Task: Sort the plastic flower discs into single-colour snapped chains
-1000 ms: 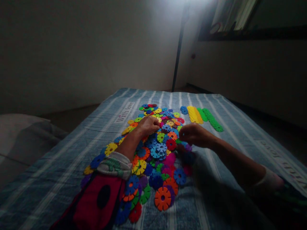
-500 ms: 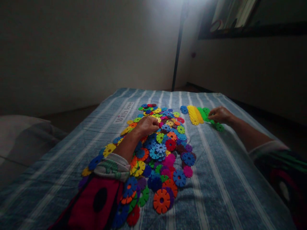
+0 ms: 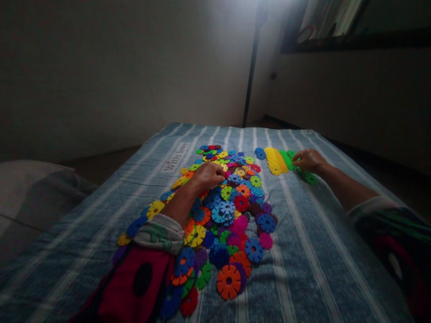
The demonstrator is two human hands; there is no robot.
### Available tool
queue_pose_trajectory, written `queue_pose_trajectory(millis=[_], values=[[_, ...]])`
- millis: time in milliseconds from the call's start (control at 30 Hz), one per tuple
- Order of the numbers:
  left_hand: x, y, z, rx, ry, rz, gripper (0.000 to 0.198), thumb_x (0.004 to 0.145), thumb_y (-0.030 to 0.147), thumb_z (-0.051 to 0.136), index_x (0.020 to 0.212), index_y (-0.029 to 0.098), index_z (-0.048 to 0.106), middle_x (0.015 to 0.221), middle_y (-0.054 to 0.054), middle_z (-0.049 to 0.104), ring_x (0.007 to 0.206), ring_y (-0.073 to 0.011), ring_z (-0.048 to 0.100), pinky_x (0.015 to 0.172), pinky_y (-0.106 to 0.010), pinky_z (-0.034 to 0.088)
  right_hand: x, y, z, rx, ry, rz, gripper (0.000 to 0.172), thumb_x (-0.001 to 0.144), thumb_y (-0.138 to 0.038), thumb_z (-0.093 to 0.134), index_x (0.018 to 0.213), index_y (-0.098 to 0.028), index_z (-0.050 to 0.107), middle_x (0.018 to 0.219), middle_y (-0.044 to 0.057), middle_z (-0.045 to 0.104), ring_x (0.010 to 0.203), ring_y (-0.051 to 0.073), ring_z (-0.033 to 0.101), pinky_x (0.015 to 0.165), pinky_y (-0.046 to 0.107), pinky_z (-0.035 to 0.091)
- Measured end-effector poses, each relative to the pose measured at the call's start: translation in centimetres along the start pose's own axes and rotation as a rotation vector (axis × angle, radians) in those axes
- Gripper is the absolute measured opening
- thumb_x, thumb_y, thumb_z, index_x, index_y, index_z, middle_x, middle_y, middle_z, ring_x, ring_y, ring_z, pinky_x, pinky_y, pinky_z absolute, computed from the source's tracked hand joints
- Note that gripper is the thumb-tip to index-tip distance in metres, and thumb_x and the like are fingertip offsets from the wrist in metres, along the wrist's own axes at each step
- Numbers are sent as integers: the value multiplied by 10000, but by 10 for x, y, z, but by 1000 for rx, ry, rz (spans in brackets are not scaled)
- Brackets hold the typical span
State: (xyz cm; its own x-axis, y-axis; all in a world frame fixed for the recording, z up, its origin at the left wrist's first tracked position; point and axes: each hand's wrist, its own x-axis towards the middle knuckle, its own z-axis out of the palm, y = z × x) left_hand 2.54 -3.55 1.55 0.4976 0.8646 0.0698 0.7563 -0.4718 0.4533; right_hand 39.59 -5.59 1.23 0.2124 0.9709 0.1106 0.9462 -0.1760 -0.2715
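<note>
A large loose pile of colourful notched plastic discs (image 3: pixel 227 207), flower-shaped interlocking pieces, covers the middle of the cloth. My left hand (image 3: pixel 209 176) rests over the pile's far part with its fingers curled closed; whatever they hold, if anything, is hidden. To the right, my right hand (image 3: pixel 308 160) pinches at the edge of some green notched discs (image 3: pixel 288 157), its fingertips together on one of them. Beside these lie overlapping rows of yellow discs (image 3: pixel 276 161), then a small stack of blue discs (image 3: pixel 260 153). Another green disc (image 3: pixel 310 178) lies just below my right hand.
The discs lie on a blue striped cloth (image 3: pixel 296 251) with printed lettering at its far left. Behind stands a dark pole (image 3: pixel 250 80) under a bright light. Pale fabric (image 3: pixel 37 188) bulges at the left edge, and a window (image 3: pixel 326 22) is at upper right.
The view has shifted very slightly. Both hands keep almost the same place and pose, and the discs appear unmoved.
</note>
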Motion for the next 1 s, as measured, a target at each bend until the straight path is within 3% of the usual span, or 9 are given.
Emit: queue_pose_trajectory(millis=[200,300,400,567,800,1000], values=[[1,-1,0,15,6,5,173,666,161,566,716,161,731,629,6,674,662,-132,592,599,-218,392,-11,10,-10,105,32,134,245,745,-246,573,871,-128,747,470,7,601,460,132,564,522,236,424],[1,-1,1,24,10,1,170,666,169,570,714,169,733,641,10,680,661,-130,587,593,-217,389,-23,1,-13,136,53,111,243,742,-257,574,850,-121,743,459,6,589,460,128,554,512,231,417],[1,-1,2,35,10,2,171,663,169,577,714,173,740,636,9,674,675,-134,588,607,-220,392,-46,-26,-11,243,-11,-26,233,746,-274,569,819,-126,734,452,-4,570,446,117,529,498,228,399],[1,-2,3,5,17,-10,175,660,172,583,726,172,745,651,1,682,668,-139,589,605,-229,395,-95,-90,-3,397,-250,-339,188,753,-258,566,741,-135,707,491,-15,551,452,89,502,487,206,358],[1,-1,3,36,13,-5,182,658,173,582,730,172,750,631,11,671,648,-134,579,577,-222,381,-150,-156,10,276,-430,-790,208,851,-183,502,820,-172,708,647,-1,640,537,62,492,514,193,279],[1,0,3,51,21,3,171,661,173,579,710,172,743,630,12,666,659,-130,579,583,-212,386,-171,-195,18,-42,-411,-891,164,830,-244,551,893,-205,698,590,-8,587,489,78,414,473,230,194]])
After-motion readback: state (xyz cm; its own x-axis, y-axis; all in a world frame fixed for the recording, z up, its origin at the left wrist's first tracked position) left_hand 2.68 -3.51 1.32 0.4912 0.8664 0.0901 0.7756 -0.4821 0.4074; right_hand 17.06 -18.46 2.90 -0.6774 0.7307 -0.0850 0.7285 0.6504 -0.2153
